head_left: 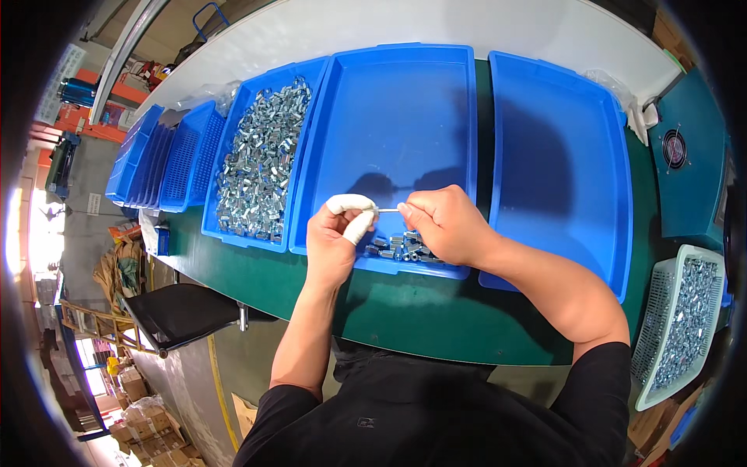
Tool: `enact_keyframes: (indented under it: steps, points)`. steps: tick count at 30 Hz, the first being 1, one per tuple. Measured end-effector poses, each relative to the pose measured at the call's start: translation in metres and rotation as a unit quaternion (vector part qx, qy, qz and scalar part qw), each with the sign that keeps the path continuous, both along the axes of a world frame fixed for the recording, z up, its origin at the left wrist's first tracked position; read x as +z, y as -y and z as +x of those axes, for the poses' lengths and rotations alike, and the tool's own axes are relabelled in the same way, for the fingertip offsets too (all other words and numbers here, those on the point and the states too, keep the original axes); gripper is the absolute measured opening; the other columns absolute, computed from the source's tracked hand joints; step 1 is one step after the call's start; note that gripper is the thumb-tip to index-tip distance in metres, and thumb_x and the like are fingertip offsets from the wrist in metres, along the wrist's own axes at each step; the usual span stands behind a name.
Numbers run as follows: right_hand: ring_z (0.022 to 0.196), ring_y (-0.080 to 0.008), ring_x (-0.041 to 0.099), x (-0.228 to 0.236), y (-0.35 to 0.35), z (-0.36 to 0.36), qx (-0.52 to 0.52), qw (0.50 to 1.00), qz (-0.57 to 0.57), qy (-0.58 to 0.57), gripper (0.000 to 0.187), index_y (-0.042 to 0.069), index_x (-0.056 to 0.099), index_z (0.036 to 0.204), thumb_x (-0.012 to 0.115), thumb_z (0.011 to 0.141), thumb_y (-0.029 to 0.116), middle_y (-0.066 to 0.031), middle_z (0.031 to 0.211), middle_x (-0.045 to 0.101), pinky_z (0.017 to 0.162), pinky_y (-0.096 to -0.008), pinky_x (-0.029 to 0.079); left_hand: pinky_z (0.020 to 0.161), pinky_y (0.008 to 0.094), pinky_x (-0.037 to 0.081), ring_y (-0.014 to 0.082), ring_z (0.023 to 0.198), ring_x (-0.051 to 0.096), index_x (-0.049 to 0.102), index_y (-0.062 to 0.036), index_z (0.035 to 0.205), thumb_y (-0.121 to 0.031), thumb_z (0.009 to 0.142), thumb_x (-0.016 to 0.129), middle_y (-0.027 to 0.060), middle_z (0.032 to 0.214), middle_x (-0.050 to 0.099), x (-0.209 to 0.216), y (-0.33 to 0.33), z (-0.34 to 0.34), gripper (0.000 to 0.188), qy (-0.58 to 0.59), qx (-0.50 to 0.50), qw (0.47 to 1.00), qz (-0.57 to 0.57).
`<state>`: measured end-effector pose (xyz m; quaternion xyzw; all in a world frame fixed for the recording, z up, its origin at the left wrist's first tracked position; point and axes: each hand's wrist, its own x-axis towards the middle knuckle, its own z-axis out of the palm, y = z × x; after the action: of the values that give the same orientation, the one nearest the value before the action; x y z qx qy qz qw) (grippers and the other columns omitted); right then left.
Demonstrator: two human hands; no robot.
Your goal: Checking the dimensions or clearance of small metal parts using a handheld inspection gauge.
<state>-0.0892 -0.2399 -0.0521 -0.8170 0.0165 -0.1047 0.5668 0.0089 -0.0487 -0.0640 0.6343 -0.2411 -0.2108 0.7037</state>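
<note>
White covers wrap the thumb and index finger of my left hand (pixel 333 241), which is closed in a pinch on a small metal part (pixel 375 208). My right hand (pixel 451 224) pinches the other end of a thin metal rod (pixel 388 210). The rod runs level between both hands and meets the small part at my left fingertips; whether it goes inside cannot be made out. Both hands are over the near edge of the middle blue tray (pixel 405 86). Just below them, several short shiny metal pieces (pixel 401 247) lie in its near end, partly hidden by my right hand.
To the left, a blue tray (pixel 310 74) holds a heap of small metal pieces (pixel 264 156), beside stacked blue baskets (pixel 187 156). Another blue tray (pixel 560 194) is on the right. A pale basket of metal pieces (pixel 661 311) and a teal machine (pixel 692 163) stand farther right. The green table (pixel 436 319) supports the trays.
</note>
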Motion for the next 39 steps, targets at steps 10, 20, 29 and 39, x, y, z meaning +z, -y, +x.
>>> enact_keyframes:
  steps: [10, 20, 29, 39]
  points:
    - [0.047, -0.0173, 0.050, 0.004, 0.002, -0.001, 0.055, 0.997, -0.014, -0.043, 0.035, 0.000, 0.058, 0.068, 0.058, 0.098, 0.019, -0.0102, 0.052, 0.052, 0.049, -0.0348, 0.038, 0.062, 0.0233, 0.053, 0.0131, 0.074, 0.068, 0.061, -0.0019, 0.103, 0.000, 0.092, 0.067, 0.0071, 0.086, 0.070, 0.002, 0.003, -0.012, 0.012, 0.022, -0.065, 0.998, 0.015]
    - [0.045, -0.0080, 0.046, 0.010, 0.000, -0.002, 0.086, 0.985, 0.101, -0.114, 0.041, 0.003, 0.059, 0.066, 0.054, 0.101, 0.022, -0.0024, 0.049, 0.051, 0.046, -0.0282, 0.036, 0.061, 0.0251, 0.053, 0.0104, 0.073, 0.066, 0.067, -0.0015, 0.099, 0.000, 0.092, 0.067, 0.0046, 0.080, 0.069, 0.006, 0.000, -0.014, 0.007, 0.108, -0.024, 0.993, 0.037]
    - [0.045, -0.0083, 0.042, 0.011, 0.001, 0.003, 0.029, 0.993, 0.103, -0.051, 0.040, 0.001, 0.059, 0.068, 0.053, 0.102, 0.022, -0.0033, 0.050, 0.050, 0.047, -0.0298, 0.035, 0.068, 0.0202, 0.047, 0.0065, 0.076, 0.059, 0.068, -0.0042, 0.110, -0.008, 0.097, 0.065, 0.0024, 0.091, 0.069, 0.029, -0.047, 0.042, 0.014, 0.153, 0.186, 0.962, 0.128]
    - [0.048, -0.0160, 0.048, 0.003, 0.004, 0.000, 0.018, 0.992, 0.117, -0.046, 0.038, 0.000, 0.060, 0.067, 0.055, 0.100, 0.019, -0.0089, 0.054, 0.053, 0.051, -0.0338, 0.039, 0.068, 0.0253, 0.052, 0.0099, 0.076, 0.065, 0.070, -0.0021, 0.106, -0.006, 0.095, 0.066, 0.0061, 0.085, 0.071, 0.026, -0.025, 0.022, 0.013, 0.113, 0.062, 0.987, 0.099]
